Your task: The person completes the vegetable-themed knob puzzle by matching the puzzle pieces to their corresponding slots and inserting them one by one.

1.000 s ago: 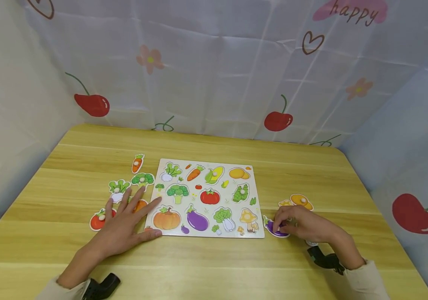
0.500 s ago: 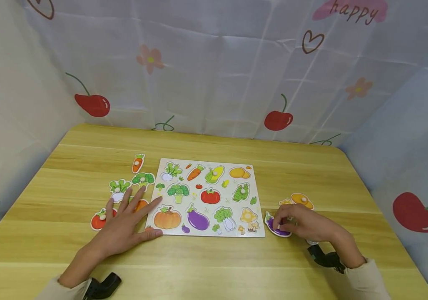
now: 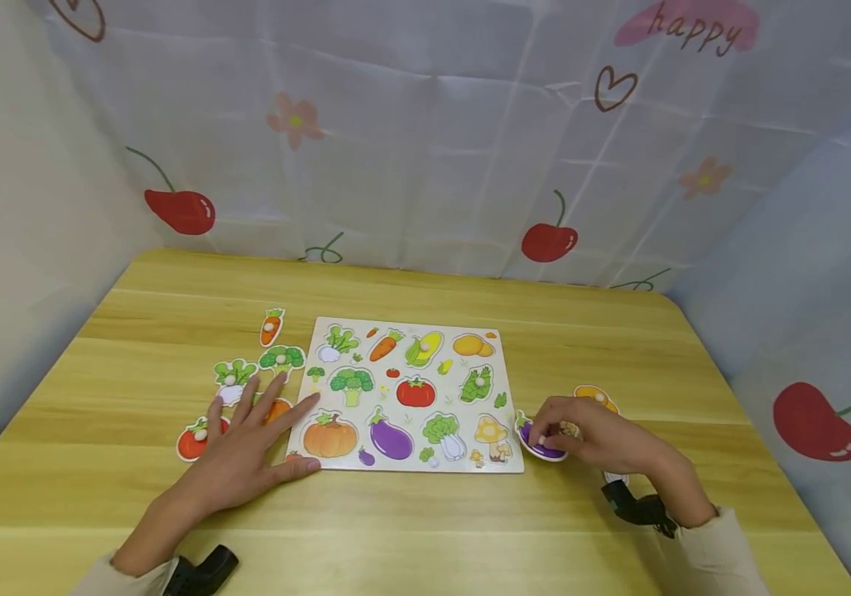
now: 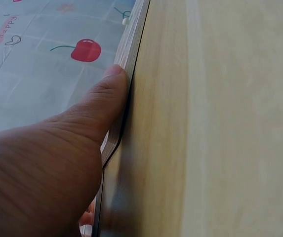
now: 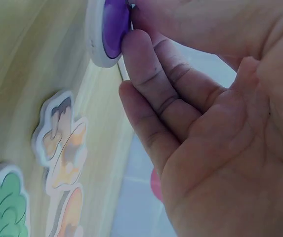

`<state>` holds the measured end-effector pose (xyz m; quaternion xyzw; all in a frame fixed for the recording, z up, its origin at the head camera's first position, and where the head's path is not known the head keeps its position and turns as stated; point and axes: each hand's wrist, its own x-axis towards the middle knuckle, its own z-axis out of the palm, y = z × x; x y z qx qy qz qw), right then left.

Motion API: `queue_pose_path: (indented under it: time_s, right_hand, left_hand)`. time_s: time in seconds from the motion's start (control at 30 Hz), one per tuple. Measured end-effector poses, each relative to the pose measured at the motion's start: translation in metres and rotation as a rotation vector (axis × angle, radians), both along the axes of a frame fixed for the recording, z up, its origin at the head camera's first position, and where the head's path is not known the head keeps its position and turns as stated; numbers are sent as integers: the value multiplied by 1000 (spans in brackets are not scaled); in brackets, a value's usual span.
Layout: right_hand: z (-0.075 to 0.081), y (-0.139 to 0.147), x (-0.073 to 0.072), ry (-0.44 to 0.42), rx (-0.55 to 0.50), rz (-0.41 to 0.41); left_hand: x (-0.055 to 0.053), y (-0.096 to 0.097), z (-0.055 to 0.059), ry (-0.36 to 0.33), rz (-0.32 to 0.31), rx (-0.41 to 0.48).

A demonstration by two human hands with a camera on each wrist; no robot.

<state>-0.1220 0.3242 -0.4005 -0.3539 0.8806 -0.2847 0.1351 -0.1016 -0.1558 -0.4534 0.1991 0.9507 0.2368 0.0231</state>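
In the head view, a flat vegetable puzzle board [image 3: 336, 464] lies on the table. My left hand [image 3: 235, 451] is spread over its left side, the thumb [image 4: 101, 106] resting along the front edge. At the board's right side my right hand [image 3: 608, 434] pinches a purple eggplant piece [image 3: 524, 428] by its knob. In the right wrist view this eggplant piece is raised off the table, with part of it out of frame. Beyond it lie a mushroom piece [image 5: 57, 133] and a green leafy piece [image 5: 5, 205]. The corn piece [image 3: 425, 348] and asparagus piece [image 3: 476, 386] sit in the board.
Left of the board lie a carrot piece [image 3: 271, 329], a broccoli piece [image 3: 282, 356], a turnip piece [image 3: 232, 377] and a tomato piece [image 3: 190, 443]. An orange piece [image 3: 276, 410] is partly under the left fingers. A potato piece [image 3: 595, 396] lies behind the right hand.
My right hand has lifted the eggplant piece and brought it slightly left to the board's edge. The left hand stays in place; the head view has shifted a little.
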Motion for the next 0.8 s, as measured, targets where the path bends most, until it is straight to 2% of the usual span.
queue_pose_path:
  time_s: [0.37, 0.6, 0.8]
  right_hand:
    - [7, -21, -8, 10, 10, 6]
    - [5, -36, -12, -20, 5, 25]
    - [3, -49, -16, -8, 28, 53]
  left_hand:
    - [-1, 0, 0, 8, -1, 5]
    - [0, 2, 0, 12, 2, -1]
    - [0, 1, 0, 19, 3, -7]
